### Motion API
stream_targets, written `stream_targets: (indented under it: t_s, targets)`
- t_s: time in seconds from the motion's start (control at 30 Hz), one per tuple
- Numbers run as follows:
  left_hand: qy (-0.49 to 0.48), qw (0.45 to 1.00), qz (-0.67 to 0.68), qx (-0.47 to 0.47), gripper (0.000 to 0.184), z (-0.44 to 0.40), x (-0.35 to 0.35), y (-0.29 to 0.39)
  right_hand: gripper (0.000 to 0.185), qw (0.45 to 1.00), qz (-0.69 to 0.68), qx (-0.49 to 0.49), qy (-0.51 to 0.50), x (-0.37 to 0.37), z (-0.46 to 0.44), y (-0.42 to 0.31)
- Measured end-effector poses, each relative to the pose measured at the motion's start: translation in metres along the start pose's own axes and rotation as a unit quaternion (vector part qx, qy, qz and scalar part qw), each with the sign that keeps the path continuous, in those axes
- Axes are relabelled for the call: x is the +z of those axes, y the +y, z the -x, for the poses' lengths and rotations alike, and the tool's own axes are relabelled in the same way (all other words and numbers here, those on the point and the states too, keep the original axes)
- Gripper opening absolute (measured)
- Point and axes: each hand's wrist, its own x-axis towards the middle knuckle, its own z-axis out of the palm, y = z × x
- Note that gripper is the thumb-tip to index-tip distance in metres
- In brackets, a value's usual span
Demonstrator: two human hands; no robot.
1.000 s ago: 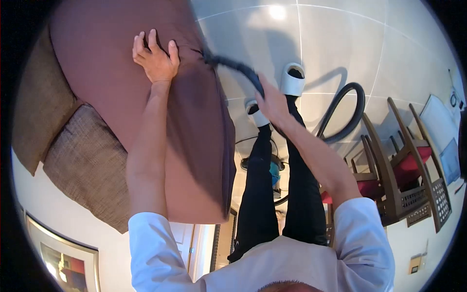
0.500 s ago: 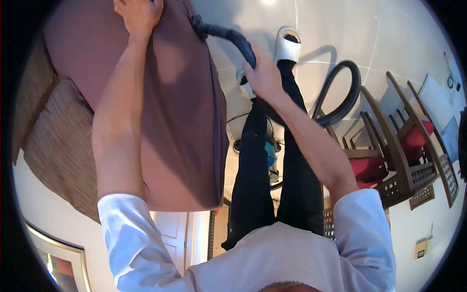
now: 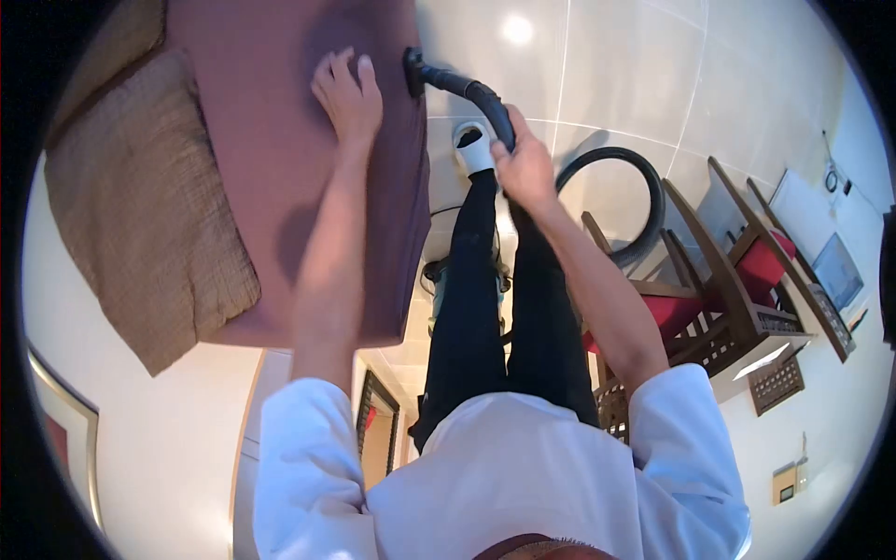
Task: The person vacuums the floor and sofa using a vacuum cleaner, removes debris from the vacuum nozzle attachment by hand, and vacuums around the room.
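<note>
My right hand (image 3: 525,166) is wrapped round the black curved handle of a vacuum cleaner hose (image 3: 483,101). At the tube's end a dark nozzle (image 3: 413,73) is pressed against the side edge of a couch (image 3: 271,187) covered in mauve fabric. My left hand (image 3: 351,101) is over the couch's top, fingers apart and holding nothing; whether it touches the fabric I cannot tell. The hose loops behind my right forearm. Part of the vacuum cleaner body (image 3: 441,273) shows around my legs, mostly hidden by them.
Brown textured cushions (image 3: 149,205) lie along the couch's left side. To the right stand dark wooden chairs (image 3: 714,271) with red seats, near the hose loop. Pale tiles cover the floor (image 3: 616,75). A framed picture (image 3: 70,429) hangs at lower left.
My left hand has come off the far part of the couch and back toward me, its fingers spreading. The nozzle has shifted along the couch edge, still in my right hand's grip. The view has turned.
</note>
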Motion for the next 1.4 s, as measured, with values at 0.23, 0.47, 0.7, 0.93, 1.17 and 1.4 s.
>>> stream_targets:
  t_s: [0.23, 0.47, 0.7, 0.93, 1.17, 1.4]
  targets:
    - [-0.083, 0.976, 0.104, -0.173, 0.033, 0.192, -0.177, 0.111, 0.063, 0.980, 0.123, -0.047, -0.146, -0.102, 0.139, -0.021]
    - [-0.099, 0.855, 0.200, -0.468, 0.026, 0.385, -0.288, 0.196, 0.017, 0.955, -0.067, 0.016, -0.288, -0.169, 0.173, -0.024]
    - [0.038, 0.631, 0.171, -0.756, 0.039, 0.596, -0.253, 0.268, 0.018, 0.850, -0.142, 0.077, -0.502, -0.218, 0.197, -0.127]
    - [0.177, 0.562, 0.250, -0.768, 0.037, 0.601, -0.288, 0.418, 0.015, 0.795, 0.022, -0.050, -0.604, -0.242, 0.290, -0.269]
    - [0.083, 0.499, 0.254, -0.825, 0.036, 0.644, -0.215, 0.432, 0.045, 0.821, 0.158, -0.045, -0.546, -0.077, 0.331, -0.309]
    - [0.162, 0.400, 0.499, -0.752, 0.037, 0.746, -0.136, 0.312, 0.045, 0.850, 0.154, -0.025, -0.503, 0.028, 0.388, -0.327]
